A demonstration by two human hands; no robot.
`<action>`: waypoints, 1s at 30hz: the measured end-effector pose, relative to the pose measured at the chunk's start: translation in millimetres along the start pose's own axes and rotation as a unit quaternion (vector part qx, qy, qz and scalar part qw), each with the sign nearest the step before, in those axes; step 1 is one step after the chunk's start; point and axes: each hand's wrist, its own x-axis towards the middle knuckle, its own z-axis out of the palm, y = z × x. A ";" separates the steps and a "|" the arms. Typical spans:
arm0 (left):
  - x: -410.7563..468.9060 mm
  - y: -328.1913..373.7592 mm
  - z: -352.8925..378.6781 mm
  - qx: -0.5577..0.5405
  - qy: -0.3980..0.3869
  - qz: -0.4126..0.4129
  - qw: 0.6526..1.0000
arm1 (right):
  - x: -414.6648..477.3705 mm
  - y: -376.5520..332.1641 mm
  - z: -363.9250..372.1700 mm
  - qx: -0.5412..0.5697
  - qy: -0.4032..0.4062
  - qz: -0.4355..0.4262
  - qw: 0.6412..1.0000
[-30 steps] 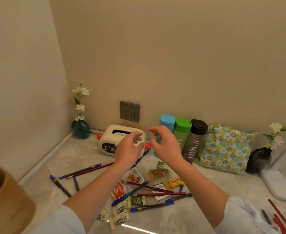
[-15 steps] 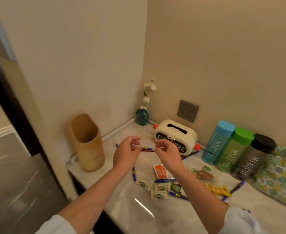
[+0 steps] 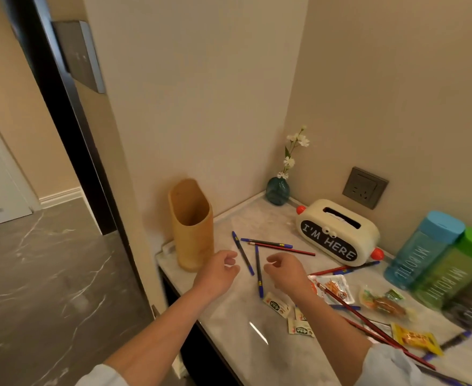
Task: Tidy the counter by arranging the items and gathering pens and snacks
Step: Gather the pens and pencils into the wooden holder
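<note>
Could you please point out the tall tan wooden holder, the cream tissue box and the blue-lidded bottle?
tall tan wooden holder (image 3: 193, 240), head view, front wall.
cream tissue box (image 3: 338, 232), head view, top face.
blue-lidded bottle (image 3: 442, 226), head view, lid.

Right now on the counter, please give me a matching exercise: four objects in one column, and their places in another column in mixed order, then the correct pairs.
Objects:
1. wooden holder
2. teal vase
3. tissue box
4. blue bottle

Places:
A. in the back corner
B. below the wall socket
C. at the counter's left end
D. beside the green bottle

Pairs: 1-C, 2-A, 3-B, 4-D
</note>
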 end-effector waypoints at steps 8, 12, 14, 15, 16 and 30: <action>38.9 -1.6 26.2 0.125 -0.023 -0.013 0.992 | 29.1 1.6 22.1 -0.092 -0.051 0.070 0.992; 54.6 10.1 28.2 0.241 -0.005 -0.018 0.970 | 40.3 2.1 22.5 -0.090 -0.060 0.072 0.991; 59.9 16.5 29.5 0.297 -0.001 -0.020 0.955 | 46.1 1.9 20.5 -0.086 -0.076 0.073 0.991; 62.5 18.4 30.9 0.322 -0.001 -0.019 0.947 | 47.6 1.8 19.7 -0.085 -0.086 0.076 0.990; 64.6 19.8 32.6 0.340 -0.001 -0.020 0.940 | 48.7 2.3 19.4 -0.084 -0.093 0.079 0.989; 47.7 27.6 26.3 0.343 -0.022 -0.091 0.934 | 39.8 13.0 13.2 0.009 -0.082 0.043 0.996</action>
